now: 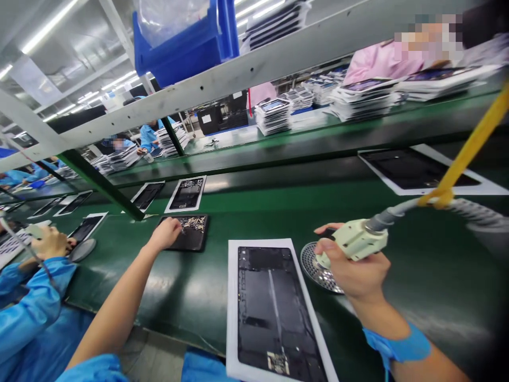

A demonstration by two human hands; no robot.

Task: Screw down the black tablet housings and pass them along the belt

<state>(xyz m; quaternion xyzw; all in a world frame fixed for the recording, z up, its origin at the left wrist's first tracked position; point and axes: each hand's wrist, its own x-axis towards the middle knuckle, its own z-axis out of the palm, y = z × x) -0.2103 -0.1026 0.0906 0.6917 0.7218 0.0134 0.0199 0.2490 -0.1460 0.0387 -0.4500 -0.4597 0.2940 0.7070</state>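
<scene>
My left hand [167, 233] is at the left edge of a black tray [186, 244], its fingers pinched together over a heap of small metal parts [194, 223]. What sits between the fingertips is too small to make out. My right hand [360, 270] is wrapped round a pale green corded hand tool [356, 239]. Just under that tool is a round perforated metal disc [318, 268]; whether the two are joined I cannot tell. Between my hands, an opened black tablet housing [274, 302] lies on a white sheet [233, 297], with a small circuit piece near its bottom end.
A grey cable [397, 212] hangs from a yellow strap [473, 143] at right. Several housings lie along the green bench [238, 207], one being a housing [417, 167] at far right. A co-worker's hand [51, 241] works at left. Overhead runs a metal beam [191, 95] bearing a blue bin [186, 48].
</scene>
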